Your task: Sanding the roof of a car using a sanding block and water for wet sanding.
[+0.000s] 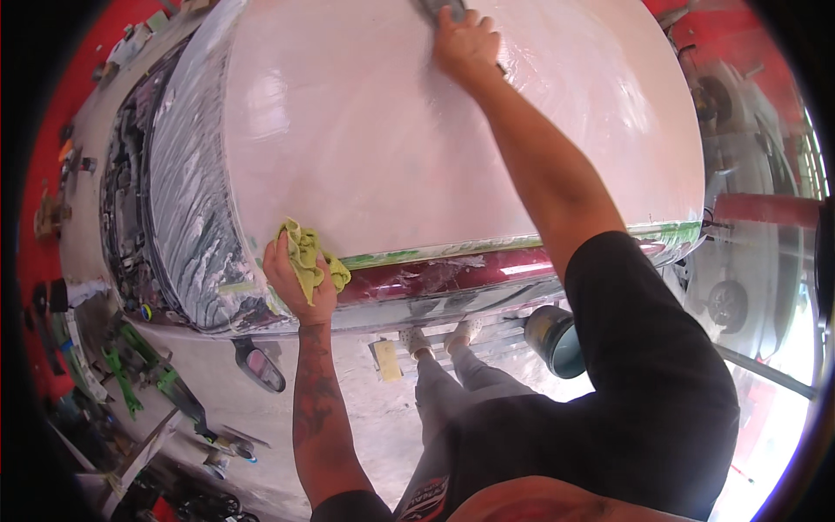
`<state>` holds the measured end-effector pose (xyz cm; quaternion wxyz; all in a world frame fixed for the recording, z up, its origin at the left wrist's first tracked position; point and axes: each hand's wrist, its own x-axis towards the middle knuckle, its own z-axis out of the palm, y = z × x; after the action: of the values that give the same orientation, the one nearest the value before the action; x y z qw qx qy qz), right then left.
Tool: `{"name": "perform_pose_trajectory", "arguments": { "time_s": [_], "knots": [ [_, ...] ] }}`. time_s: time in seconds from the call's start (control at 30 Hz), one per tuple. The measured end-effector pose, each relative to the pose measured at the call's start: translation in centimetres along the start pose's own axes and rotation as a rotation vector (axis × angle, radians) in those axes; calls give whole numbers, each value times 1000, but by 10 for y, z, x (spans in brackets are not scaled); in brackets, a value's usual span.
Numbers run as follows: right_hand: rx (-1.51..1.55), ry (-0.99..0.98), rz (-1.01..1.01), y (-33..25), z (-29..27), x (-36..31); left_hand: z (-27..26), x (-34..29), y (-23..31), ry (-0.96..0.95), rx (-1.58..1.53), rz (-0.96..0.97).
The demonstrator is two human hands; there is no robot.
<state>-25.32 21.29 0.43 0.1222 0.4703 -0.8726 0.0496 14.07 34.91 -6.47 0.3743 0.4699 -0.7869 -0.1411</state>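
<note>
A wet car roof [365,148], pale pink and matte with shiny streaks, spreads out in front of me. At its near left corner my left hand [300,283] is closed around a crumpled yellow-green cloth [304,252]. My right arm stretches across the roof, and my right hand [468,48] grips a dark grey block [444,9] pressed to the far part of the surface. The block's far end is cut off by the picture's top edge. Green masking tape [383,258] runs along the roof's near edge, above the dark red door frame [417,278].
On the left, smeared, cloudy film covers the windshield [187,174]. A dark bucket [565,344] stands beside my feet [439,339], near a yellow block [387,359]. A detached-looking side mirror [261,365] and green metal parts [165,374] are lower left. Another car [739,174] is at right.
</note>
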Motion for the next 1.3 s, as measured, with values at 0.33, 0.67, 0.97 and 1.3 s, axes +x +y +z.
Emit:
{"name": "perform_pose_trajectory", "arguments": {
  "time_s": [0.33,0.67,0.97,1.3],
  "knots": [
    [161,21,-451,-68,-2,-37,-4,-3,-7,16,23,-18],
    [131,59,-341,-108,0,-57,0,-1,1,9,-30,-27],
    [45,-95,-175,4,-29,12,-2,-2,-5,24,-28,-12],
    [304,8,-687,-113,-16,-143,-2,-2,-4,-6,-16,-6]
  ]
}}
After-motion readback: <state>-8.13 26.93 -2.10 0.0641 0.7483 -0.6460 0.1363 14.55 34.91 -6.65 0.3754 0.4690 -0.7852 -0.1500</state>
